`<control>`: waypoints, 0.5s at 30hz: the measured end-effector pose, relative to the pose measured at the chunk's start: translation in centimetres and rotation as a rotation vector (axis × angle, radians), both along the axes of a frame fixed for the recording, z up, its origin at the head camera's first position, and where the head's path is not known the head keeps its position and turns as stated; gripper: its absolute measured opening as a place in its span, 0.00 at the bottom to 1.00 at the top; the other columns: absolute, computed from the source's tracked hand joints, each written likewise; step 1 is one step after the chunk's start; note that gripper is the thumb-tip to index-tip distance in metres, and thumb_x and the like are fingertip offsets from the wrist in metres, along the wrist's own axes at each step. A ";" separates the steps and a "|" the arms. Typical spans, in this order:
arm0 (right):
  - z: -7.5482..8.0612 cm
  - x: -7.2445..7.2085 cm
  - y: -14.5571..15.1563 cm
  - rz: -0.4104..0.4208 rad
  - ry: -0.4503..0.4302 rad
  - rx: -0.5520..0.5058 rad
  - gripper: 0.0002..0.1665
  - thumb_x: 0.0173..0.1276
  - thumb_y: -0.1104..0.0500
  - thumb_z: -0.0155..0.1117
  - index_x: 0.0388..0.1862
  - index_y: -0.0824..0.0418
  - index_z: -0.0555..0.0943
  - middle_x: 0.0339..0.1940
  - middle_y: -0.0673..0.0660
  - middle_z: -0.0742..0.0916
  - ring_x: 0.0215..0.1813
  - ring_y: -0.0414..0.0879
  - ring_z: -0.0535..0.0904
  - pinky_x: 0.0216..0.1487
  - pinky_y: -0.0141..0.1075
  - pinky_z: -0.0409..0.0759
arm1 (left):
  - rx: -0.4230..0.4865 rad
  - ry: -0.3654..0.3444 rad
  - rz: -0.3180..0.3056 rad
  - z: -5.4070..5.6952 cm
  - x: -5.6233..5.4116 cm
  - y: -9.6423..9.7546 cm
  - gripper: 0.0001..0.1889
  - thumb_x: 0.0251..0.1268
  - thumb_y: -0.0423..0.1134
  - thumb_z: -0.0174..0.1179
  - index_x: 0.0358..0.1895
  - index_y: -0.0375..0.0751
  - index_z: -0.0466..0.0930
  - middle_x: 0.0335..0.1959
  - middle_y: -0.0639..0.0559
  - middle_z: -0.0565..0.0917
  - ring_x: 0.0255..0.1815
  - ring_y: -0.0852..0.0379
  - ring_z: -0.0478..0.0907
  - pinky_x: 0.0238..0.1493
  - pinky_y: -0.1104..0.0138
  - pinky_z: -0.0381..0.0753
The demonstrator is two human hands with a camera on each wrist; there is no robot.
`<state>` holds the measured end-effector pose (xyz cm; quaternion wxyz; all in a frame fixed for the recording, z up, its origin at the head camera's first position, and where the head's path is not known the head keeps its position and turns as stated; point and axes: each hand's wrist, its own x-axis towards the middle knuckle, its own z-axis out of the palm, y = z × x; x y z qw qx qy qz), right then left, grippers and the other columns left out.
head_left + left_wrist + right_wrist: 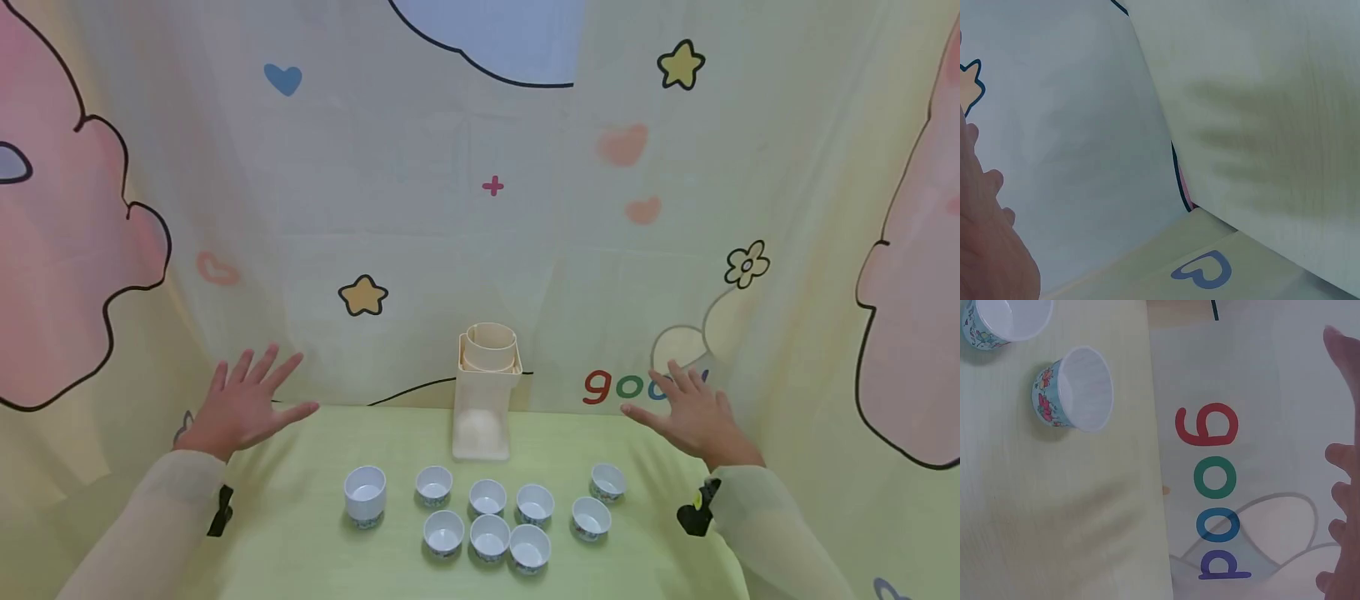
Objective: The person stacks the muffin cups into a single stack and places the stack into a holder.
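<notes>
Both hands are raised above the table with fingers spread and nothing held. My left hand (246, 408) is over the table's left side; the white cup stack (365, 496) is the nearest thing to it. On the right, my right hand (696, 414) hovers beyond a small white cup (607, 482) and another cup (591, 518). In the right wrist view a cup (1085, 390) shows a blue, flowered outside. Several more cups (490, 536) stand upright mid-table. Behind them is a cream dispenser-like holder (482, 417) with a round cream tube (491, 346) in its top.
The pale green-yellow table (300, 483) ends against a printed cloth backdrop (427, 208) at the back. Cloth also hangs on both sides. Dark wrist devices (697, 510) sit at both sleeves.
</notes>
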<state>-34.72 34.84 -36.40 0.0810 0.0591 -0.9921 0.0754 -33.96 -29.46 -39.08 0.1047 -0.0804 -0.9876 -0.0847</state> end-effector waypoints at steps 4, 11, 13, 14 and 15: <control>-0.3 0.2 -0.3 0.010 0.016 -0.004 0.61 0.67 0.18 0.48 0.83 0.59 0.57 0.84 0.71 0.53 0.81 0.77 0.46 0.73 0.79 0.44 | 0.022 -0.006 -0.003 -0.5 0.2 0.1 0.53 0.63 0.80 0.47 0.84 0.54 0.47 0.84 0.32 0.44 0.81 0.22 0.38 0.76 0.28 0.28; -0.8 0.5 -0.6 0.027 0.034 -0.022 0.60 0.67 0.20 0.50 0.83 0.59 0.58 0.84 0.71 0.54 0.81 0.77 0.47 0.73 0.78 0.44 | 0.014 -0.019 0.004 -1.4 0.1 0.2 0.53 0.63 0.80 0.46 0.84 0.54 0.45 0.84 0.33 0.43 0.82 0.23 0.38 0.76 0.29 0.27; -1.1 0.6 -0.5 0.029 0.034 -0.031 0.60 0.67 0.20 0.51 0.82 0.59 0.58 0.84 0.71 0.54 0.81 0.77 0.47 0.73 0.79 0.44 | 0.013 -0.012 -0.001 -1.5 0.1 0.3 0.53 0.63 0.80 0.47 0.84 0.55 0.46 0.84 0.33 0.43 0.82 0.23 0.38 0.77 0.29 0.28; -1.2 0.7 -0.4 0.030 0.034 -0.033 0.59 0.67 0.20 0.51 0.82 0.60 0.58 0.84 0.71 0.54 0.81 0.77 0.47 0.73 0.79 0.44 | 0.012 -0.008 -0.004 -1.6 0.1 0.3 0.52 0.64 0.80 0.47 0.84 0.55 0.46 0.84 0.34 0.44 0.82 0.24 0.38 0.77 0.29 0.29; -1.4 0.7 -0.4 0.033 0.038 -0.036 0.59 0.68 0.21 0.51 0.82 0.60 0.59 0.84 0.71 0.54 0.81 0.77 0.47 0.73 0.79 0.44 | 0.012 -0.003 -0.008 -1.6 0.2 0.4 0.52 0.64 0.79 0.47 0.84 0.54 0.46 0.84 0.34 0.44 0.82 0.24 0.39 0.77 0.29 0.30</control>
